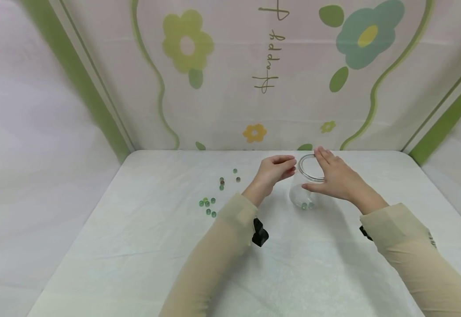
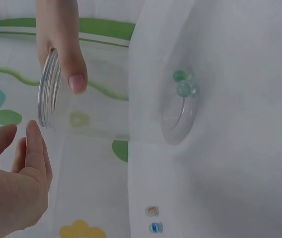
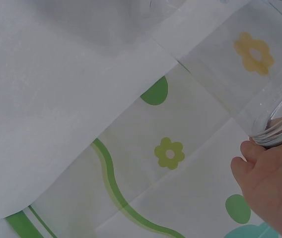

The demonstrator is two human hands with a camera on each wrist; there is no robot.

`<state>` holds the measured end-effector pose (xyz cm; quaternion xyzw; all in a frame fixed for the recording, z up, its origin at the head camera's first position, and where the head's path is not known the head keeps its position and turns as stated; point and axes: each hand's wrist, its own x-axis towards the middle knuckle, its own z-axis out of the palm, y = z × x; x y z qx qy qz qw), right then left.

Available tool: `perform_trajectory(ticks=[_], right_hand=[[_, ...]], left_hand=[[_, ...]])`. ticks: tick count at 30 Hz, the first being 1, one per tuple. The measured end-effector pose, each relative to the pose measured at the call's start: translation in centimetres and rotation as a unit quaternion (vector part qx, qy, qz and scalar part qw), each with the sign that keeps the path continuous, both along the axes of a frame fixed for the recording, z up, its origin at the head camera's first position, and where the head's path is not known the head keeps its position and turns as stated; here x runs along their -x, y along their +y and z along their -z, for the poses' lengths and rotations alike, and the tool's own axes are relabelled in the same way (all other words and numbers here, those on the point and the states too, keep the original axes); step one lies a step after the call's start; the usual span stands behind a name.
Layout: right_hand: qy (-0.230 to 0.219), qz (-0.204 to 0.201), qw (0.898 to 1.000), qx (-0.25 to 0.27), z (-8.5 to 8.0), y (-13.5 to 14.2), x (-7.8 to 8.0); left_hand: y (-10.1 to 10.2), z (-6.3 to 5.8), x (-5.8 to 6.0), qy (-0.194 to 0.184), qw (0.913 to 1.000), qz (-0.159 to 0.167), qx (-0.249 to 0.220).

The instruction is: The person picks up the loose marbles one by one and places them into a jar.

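The glass jar (image 1: 305, 196) stands right of centre in the head view, apparently upright, its base on the worktop (image 1: 135, 246) and its long axis running from the base up to the rimmed mouth. The right hand (image 1: 335, 176) grasps it near the rim, coming from the right with the thumb along the near side. The left hand (image 1: 273, 171) is just left of the mouth, at about rim height, fingers relaxed and parted from the thumb, with nothing visible between them; whether a fingertip touches the rim cannot be told. A few marbles (image 1: 304, 205) lie at the bottom of the jar. The loose marbles (image 1: 207, 203) lie left of centre, nearer the left hand than the right.

The word "Happy" (image 1: 268, 62) runs sideways at upper centre on the back cloth (image 1: 222, 103), with a cropped letter above. No brand or label can be read on the jar.
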<state>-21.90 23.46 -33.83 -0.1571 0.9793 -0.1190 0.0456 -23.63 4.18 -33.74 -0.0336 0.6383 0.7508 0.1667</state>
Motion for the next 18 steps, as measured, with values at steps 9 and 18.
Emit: perform_trajectory(ticks=[9,18], right_hand=[[-0.002,0.003,1.000,-0.001,-0.1,-0.1,0.1],[0.000,-0.003,1.000,-0.007,0.0,-0.1,0.1]], left_hand=[[-3.0,1.0,0.9,-0.007,0.9992,0.011,0.037],[-7.8,2.1,1.2,-0.024,0.9975,0.026,0.062]])
